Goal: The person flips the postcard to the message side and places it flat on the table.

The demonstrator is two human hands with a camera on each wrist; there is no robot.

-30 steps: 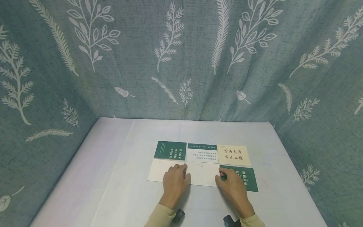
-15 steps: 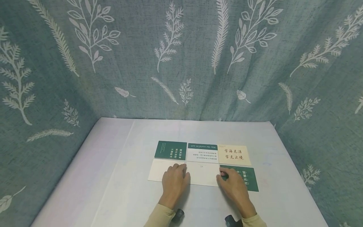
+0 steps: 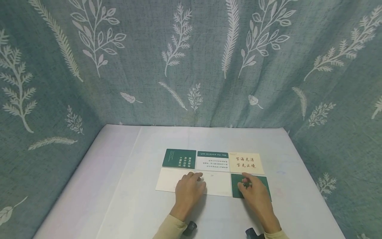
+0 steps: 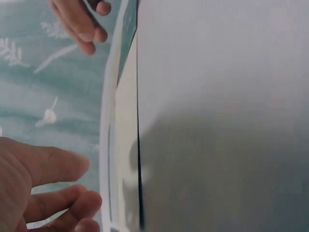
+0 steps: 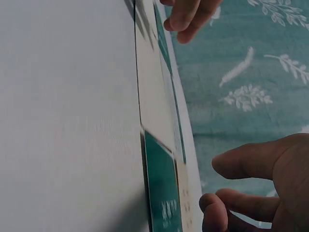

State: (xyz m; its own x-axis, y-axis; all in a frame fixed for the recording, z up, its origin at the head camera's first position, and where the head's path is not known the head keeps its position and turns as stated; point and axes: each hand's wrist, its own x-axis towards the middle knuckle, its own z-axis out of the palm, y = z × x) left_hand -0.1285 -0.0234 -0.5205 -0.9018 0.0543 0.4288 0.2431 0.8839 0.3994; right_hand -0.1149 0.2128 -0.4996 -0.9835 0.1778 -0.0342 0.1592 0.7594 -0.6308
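Observation:
Several cards or thin booklets lie edge to edge in two rows on the white table. The far row has a green one (image 3: pixel 176 157), a white one with a green band (image 3: pixel 212 165) and a cream one with brown calligraphy (image 3: pixel 246 163). Nearer are two pale ones, left (image 3: pixel 167 180) and middle (image 3: pixel 220 186), plus a green one (image 3: pixel 236 192) at right. My left hand (image 3: pixel 188 191) hovers over the seam between the pale cards, fingers loosely bent around nothing. Above the near green card is my right hand (image 3: pixel 257 192), hiding much of it; the right wrist view shows a gap between thumb and fingers.
White cloth covers the table (image 3: pixel 134 212). A green leaf-patterned curtain (image 3: pixel 134 59) rises along the back and both sides. Dark wrist-camera parts (image 3: pixel 190 228) stick out below both hands.
Both hands have shifted right and come off the cards, the right one farther, from the middle pale card's edge to over the near green card. The cards lie where they were.

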